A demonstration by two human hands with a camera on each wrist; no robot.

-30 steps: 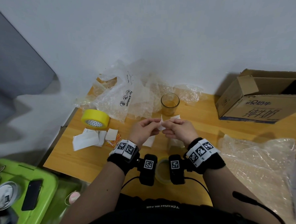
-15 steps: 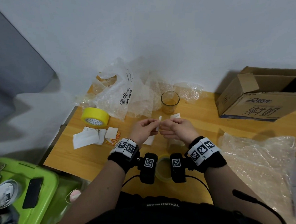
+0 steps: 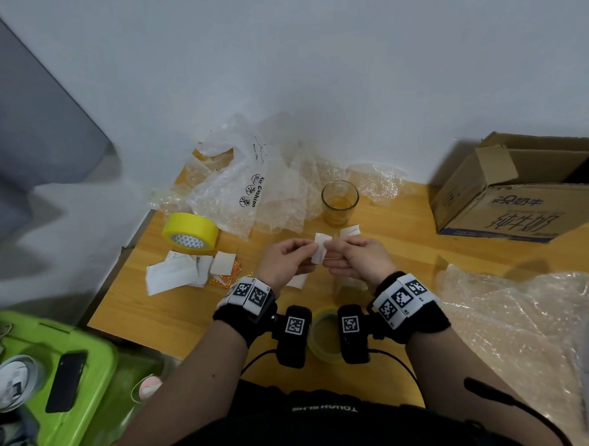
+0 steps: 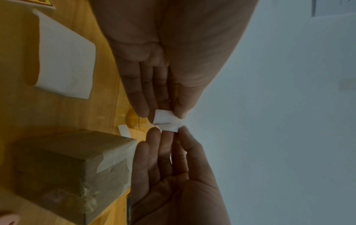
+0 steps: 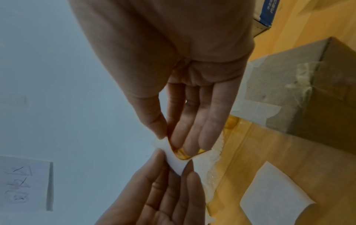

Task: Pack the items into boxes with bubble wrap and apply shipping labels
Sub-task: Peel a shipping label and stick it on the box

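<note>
A small white label [image 3: 320, 253] is held above the table between both hands. My left hand [image 3: 314, 250] pinches its left edge and my right hand [image 3: 329, 256] pinches its right edge. The left wrist view shows the label [image 4: 166, 120] bent between thumb and fingers of both hands. In the right wrist view an orange-yellow layer shows under my right fingertips [image 5: 192, 146] at the label [image 5: 176, 162]. A small taped cardboard box [image 5: 308, 91] stands on the table under my right hand. A drinking glass [image 3: 339, 203] stands just beyond the hands.
An open cardboard box [image 3: 526, 197] lies at the back right. Bubble wrap [image 3: 519, 330] covers the right side, and more plastic wrap [image 3: 254, 186] is heaped at the back. A yellow tape roll [image 3: 190, 232] and loose label papers [image 3: 178, 273] lie left. A clear tape roll [image 3: 325, 333] sits near my wrists.
The label has turned between my fingers, from edge-on half a second ago to showing a broader face now. Both hands keep pinching it in nearly the same place.
</note>
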